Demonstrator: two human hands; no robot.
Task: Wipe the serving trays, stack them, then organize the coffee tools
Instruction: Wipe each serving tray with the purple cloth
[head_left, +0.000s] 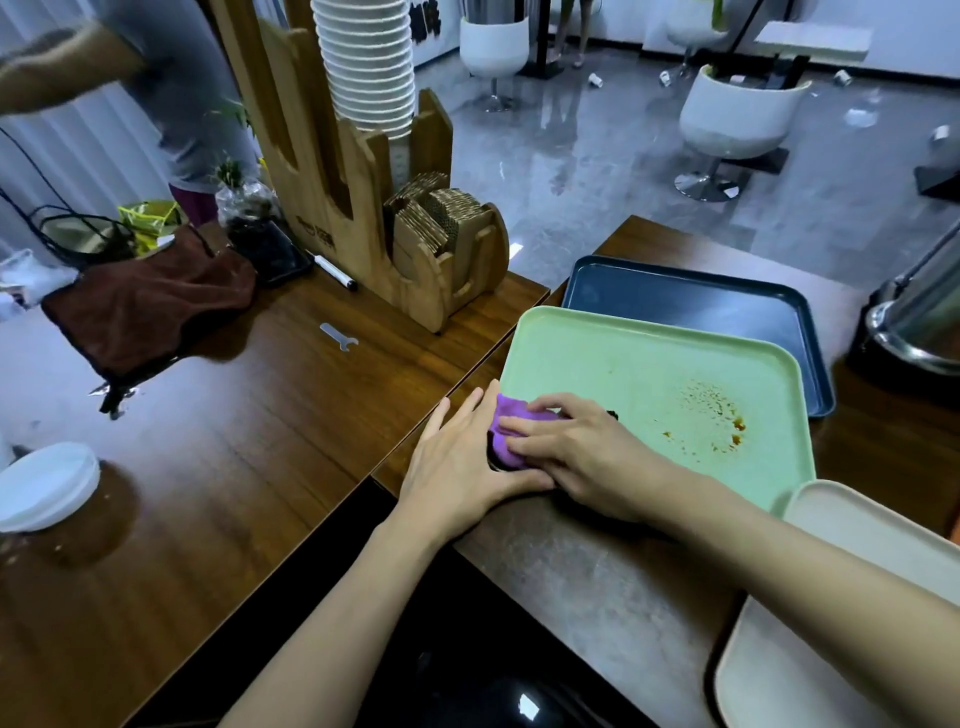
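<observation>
A pale green serving tray (649, 364) lies on the wooden counter, with brown coffee stains (719, 418) on its right half. My right hand (576, 452) holds a bunched purple cloth (511, 428) down on the tray's near left corner. My left hand (457, 462) rests flat with straight fingers against that same corner, beside the cloth. Behind the green tray and partly under it lies a dark blue tray (701, 301). Beige trays (857, 519) sit at the lower right, partly hidden by my right forearm.
A wooden stand (332, 208) with stacked paper cups (363, 62) and cardboard sleeves (441, 218) stands left of the trays. A brown towel (145, 306), marker (335, 270), small wrench (337, 335) and white lid (47, 483) lie on the left counter. A steel vessel (919, 317) is at the right; another person (182, 78) stands behind.
</observation>
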